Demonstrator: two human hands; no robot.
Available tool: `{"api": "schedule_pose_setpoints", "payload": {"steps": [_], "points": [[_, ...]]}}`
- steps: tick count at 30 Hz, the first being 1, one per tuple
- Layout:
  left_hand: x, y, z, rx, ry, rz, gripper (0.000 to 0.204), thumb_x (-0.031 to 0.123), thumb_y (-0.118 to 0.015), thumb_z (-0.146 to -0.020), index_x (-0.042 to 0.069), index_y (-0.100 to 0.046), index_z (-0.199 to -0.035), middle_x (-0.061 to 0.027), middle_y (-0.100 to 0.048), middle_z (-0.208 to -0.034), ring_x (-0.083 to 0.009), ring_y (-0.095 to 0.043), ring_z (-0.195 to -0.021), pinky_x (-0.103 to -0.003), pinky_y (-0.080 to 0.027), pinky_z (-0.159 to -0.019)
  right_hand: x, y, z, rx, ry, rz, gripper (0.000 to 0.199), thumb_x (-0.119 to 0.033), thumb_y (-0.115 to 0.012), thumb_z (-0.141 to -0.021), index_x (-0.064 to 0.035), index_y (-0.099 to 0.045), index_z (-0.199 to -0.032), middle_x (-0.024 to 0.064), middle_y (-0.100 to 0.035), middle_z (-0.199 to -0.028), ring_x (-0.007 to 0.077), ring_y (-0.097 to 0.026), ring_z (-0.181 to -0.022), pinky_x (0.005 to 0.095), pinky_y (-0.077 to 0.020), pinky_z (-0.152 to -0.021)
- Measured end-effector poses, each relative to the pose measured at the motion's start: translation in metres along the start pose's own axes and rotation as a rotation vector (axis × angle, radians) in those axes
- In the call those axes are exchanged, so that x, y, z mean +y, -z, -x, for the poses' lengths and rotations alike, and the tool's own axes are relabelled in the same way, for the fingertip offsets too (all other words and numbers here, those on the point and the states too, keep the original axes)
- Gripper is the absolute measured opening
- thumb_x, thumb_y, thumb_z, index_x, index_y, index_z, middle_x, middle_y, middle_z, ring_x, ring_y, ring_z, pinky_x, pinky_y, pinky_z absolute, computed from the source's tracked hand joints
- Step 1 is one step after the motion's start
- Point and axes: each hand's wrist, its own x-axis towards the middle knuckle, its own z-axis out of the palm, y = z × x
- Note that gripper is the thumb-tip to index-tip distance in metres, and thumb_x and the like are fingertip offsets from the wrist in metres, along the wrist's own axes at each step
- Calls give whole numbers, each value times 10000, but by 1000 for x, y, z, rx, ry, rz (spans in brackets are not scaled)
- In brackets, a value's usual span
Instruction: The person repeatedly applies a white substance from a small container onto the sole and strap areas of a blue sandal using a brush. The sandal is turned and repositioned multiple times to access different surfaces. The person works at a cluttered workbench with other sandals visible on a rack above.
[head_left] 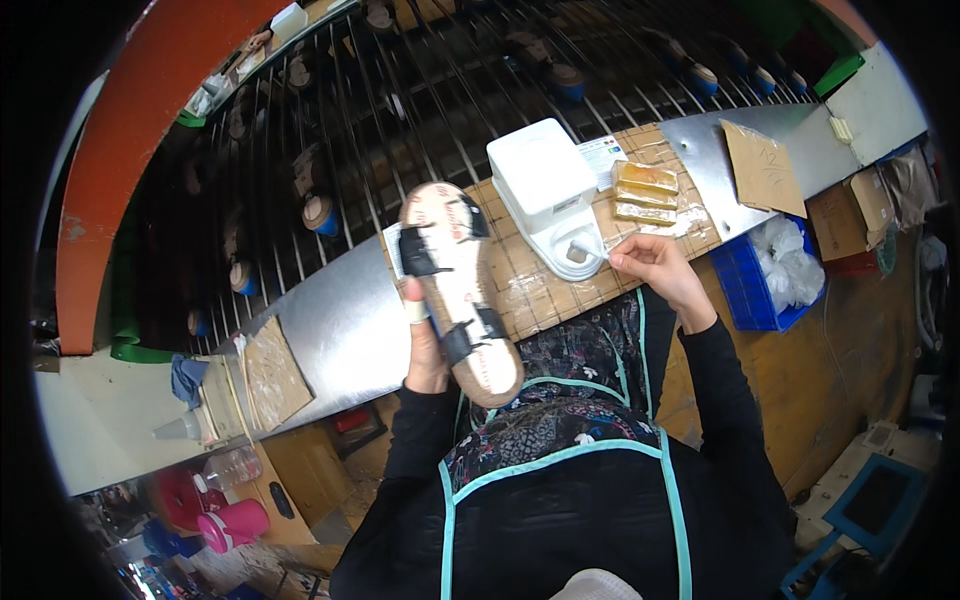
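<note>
Up close, your left fingers (418, 312) are curling round the edge of the sandal (459, 290), thumb pressing up along its side, one fingertip wrapped in pale tape. You are holding it sole-up and tilted over the near edge of the bench (330, 330), toe pointing away from you, black straps (420, 252) showing at both ends. Your left hand (426, 350) is gripping near the heel half, which looks the sound place to hold: the sole appears stiff enough to stay flat when held by one side, and light enough for one hand. The straps are likely soft and floppy, so they are poor handles. The pale sole face may be smooth, so a wrap-round hold is probably serving better than a fingertip pinch.

Your right fingers (625, 252) are pinching a thin white stick or brush (592, 250), its tip reaching into the round white pot (578, 258) at the foot of the white box (543, 178). Your right hand (655, 268) is hovering over the gridded mat (545, 290). Just beyond are lying amber blocks in clear wrap (645, 192). Behind the bench, a wire rack (400, 110) is carrying more shoe parts.
</note>
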Motion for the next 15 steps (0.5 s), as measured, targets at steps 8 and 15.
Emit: {"api": "schedule_pose_setpoints", "payload": {"steps": [8, 15], "points": [[-8, -17, -13, -200, 10, -173, 820, 681, -521, -874, 3, -463, -1332, -118, -643, -1122, -180, -658, -944, -313, -565, -808, -66, -69, 25, 452, 776, 627, 158, -155, -788, -754, -114, -763, -905, 10, -620, -817, 135, -567, -750, 307, -311, -799], [4, -25, -1, -171, -221, -376, 856, 699, -579, -824, -45, -528, -1245, -123, -636, -1109, -171, -639, -941, -297, -524, -833, -74, -100, 25, 416, 756, 545, 185, -146, -784, -760, -136, -772, -944, 24, -591, -922, 95, -565, -652, 302, -297, -796]]}}
